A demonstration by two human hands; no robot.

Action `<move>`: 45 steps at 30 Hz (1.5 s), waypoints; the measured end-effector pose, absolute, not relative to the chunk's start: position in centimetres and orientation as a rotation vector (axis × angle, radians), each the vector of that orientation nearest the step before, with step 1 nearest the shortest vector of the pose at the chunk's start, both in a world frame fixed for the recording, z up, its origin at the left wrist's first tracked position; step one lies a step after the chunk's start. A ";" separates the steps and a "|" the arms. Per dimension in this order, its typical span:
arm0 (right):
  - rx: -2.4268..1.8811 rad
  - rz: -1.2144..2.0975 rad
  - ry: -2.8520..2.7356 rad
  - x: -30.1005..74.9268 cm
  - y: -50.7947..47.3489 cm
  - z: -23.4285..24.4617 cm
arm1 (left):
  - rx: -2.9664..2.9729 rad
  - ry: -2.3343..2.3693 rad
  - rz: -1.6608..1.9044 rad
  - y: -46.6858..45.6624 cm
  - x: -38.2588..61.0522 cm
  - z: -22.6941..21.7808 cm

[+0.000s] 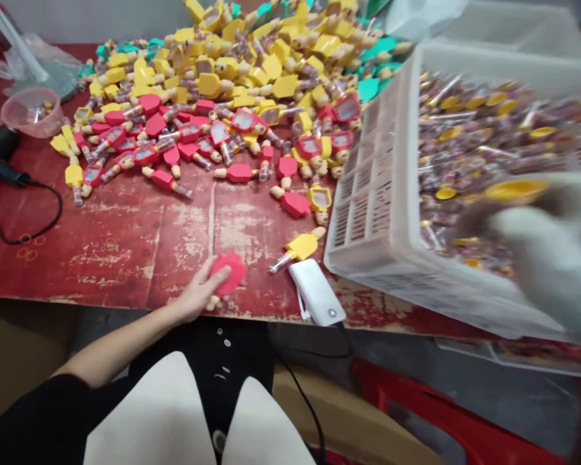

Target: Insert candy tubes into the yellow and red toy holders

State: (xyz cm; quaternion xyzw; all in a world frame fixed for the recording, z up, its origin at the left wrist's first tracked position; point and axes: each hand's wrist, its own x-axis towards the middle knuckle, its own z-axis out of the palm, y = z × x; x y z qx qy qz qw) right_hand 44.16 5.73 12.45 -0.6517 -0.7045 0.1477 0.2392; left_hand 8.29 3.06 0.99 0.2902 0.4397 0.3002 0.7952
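My left hand is closed on a red plastic toy piece, thumb across its top, near the table's front edge. A small beige knob shows just below the fingers. At the right, my right hand, in what looks like a white glove, is over the white plastic crate. Motion smears its fingers, so any grip is unclear. A yellow oval piece lies right at that hand. The crate is filled with small clear tubes with yellow parts.
Yellow, red and green toy pieces are heaped across the red table. A white power bank with a cable lies beside a single yellow piece. At left are a pink bowl and a black corded tool.
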 end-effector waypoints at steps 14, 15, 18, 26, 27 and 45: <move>-0.963 -0.236 -3.057 30.1 -3.3 10.4 | 1.089 0.772 0.290 -2.1 4.8 3.0; -0.925 -0.258 -3.066 29.8 -3.5 10.6 | 1.103 0.773 0.285 -2.2 4.6 3.1; -0.854 -0.257 -3.024 28.9 -4.0 10.8 | 1.174 0.752 0.272 -2.1 4.2 3.7; -0.919 0.050 -2.951 27.3 -6.3 10.3 | 1.364 0.645 0.132 -2.7 4.0 5.0; -0.930 0.157 -2.930 27.4 -6.6 10.1 | 1.425 0.652 0.141 -3.0 4.0 4.8; -1.467 1.302 -2.037 29.8 -4.0 1.4 | 2.340 1.141 0.089 2.9 0.3 0.7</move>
